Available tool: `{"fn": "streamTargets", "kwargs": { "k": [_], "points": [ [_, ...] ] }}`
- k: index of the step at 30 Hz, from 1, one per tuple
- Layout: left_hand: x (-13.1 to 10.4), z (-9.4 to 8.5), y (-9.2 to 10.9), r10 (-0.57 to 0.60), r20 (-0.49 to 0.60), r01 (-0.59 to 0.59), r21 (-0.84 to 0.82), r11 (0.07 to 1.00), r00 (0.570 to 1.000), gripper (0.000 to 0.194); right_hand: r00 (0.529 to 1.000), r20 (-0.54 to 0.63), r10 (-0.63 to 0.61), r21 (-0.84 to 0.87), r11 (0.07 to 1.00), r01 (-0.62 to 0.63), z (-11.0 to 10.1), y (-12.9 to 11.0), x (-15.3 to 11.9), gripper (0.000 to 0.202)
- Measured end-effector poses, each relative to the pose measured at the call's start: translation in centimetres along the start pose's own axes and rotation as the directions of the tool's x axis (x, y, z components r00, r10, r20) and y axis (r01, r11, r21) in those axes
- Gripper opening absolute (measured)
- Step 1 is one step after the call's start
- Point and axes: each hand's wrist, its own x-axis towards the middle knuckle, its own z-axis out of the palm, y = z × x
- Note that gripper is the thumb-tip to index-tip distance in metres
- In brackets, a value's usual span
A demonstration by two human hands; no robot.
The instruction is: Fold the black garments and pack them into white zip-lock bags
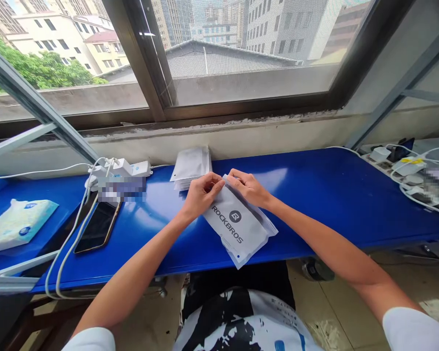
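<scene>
A frosted plastic bag (241,226) printed with ROCKBROS and a round logo lies slantwise over the front of the blue table, its lower corner past the edge. My left hand (202,194) pinches the bag's far end between thumb and fingers. Close beside it, my right hand (251,189) grips the same end, fingers closed. Whether anything is inside the bag cannot be made out. Just behind my left hand sits a stack of similar pale bags (190,165), near the wall.
Left on the blue table (314,195) are a phone (98,225), a power strip (141,169) with white cables, and a tissue pack (20,224). Chargers and cables (409,165) lie at the far right. Metal frame bars (54,114) rise on both sides, before a window.
</scene>
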Motion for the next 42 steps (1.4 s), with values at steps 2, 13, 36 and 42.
{"fn": "streamTargets", "kwargs": {
  "k": [2, 13, 36, 42],
  "points": [
    [0.0, -0.2, 0.1, 0.022, 0.014, -0.022, -0.003, 1.0, 1.0, 0.026, 1.0, 0.011, -0.016, -0.004, 1.0, 0.016, -0.1, -0.1, 0.1, 0.042],
    [0.8, -0.8, -0.8, 0.006, -0.14, 0.008, 0.098, 0.995, 0.99, 0.024, 0.997, -0.037, -0.07, -0.015, 0.997, 0.069, 0.6, 0.0, 0.5, 0.044],
    [0.8, -4.4, -1.2, 0.261, -0.107, -0.192, 0.431, 0.882, 0.959, 0.028, 0.945, 0.261, -0.196, -0.039, 0.976, 0.214, 2.8, 0.3, -0.7, 0.017],
    [0.5, -5.9, -1.8, 0.159, 0.245, -0.282, 0.638, 0.717, 0.956, 0.041, 0.97, -0.1, -0.222, -0.063, 0.974, 0.217, -2.8, -0.8, -0.3, 0.019]
  ]
}}
